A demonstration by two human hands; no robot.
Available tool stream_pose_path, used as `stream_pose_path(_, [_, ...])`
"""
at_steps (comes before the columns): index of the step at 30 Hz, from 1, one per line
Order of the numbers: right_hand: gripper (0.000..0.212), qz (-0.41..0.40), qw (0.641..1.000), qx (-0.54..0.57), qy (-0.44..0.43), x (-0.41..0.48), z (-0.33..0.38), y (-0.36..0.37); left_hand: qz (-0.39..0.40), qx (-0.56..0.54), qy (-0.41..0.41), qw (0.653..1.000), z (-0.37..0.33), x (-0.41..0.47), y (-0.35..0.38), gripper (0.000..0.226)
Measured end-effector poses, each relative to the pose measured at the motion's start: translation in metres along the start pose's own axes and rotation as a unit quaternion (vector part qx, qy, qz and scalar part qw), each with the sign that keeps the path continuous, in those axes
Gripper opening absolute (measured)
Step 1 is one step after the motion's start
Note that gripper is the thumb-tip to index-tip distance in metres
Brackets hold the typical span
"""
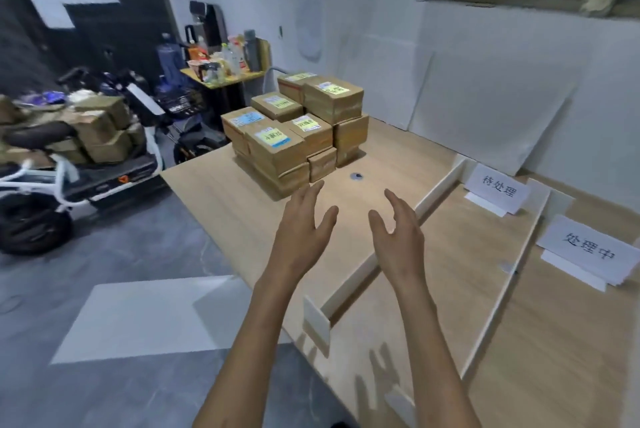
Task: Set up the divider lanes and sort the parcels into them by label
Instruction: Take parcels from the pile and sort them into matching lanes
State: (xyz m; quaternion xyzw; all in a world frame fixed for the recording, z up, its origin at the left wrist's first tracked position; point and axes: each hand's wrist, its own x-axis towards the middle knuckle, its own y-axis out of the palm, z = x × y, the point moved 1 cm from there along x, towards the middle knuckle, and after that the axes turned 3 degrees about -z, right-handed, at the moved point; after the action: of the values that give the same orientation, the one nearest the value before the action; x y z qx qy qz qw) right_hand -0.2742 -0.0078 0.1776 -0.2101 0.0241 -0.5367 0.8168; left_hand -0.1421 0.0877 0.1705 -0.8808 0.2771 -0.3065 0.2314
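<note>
Two empty hands, left hand (304,223), right hand (398,230), parcels (294,129) stacked beyond

- Brown taped cardboard parcels (294,136), each with a yellow, blue or white label on top, sit in a tight stack at the far left of the light wooden table (242,219).
- Two long white divider strips (349,287) (507,284) stand on edge, roughly parallel, with a lane between them.
- Two white paper signs with black characters: one (497,192) at that lane's far end, the other (588,251) right of the second strip.
</note>
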Motion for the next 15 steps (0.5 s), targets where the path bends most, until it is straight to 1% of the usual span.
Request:
stream_pose_path(3, [0.047,0.019,1.000,0.001,-0.001,0.016,0.014,0.053,-0.022,0.020,-0.012,0.999,0.038,0.021,-0.028,0.049])
stream_pose_path(5, [0.046,0.025,1.000,0.009,-0.003,0.031,0.020,0.087,-0.023,0.031,-0.011,0.999,0.064,0.039,-0.041,0.048])
stream_pose_path(10, [0.045,0.011,0.999,0.044,0.002,0.084,0.032,0.165,-0.002,0.053,-0.012,0.999,0.129,0.105,-0.061,0.051])
stream_pose_path(15, [0.045,-0.003,0.998,0.057,0.017,0.143,0.047,0.220,0.030,0.054,-0.020,0.998,0.173,0.175,-0.065,0.051])
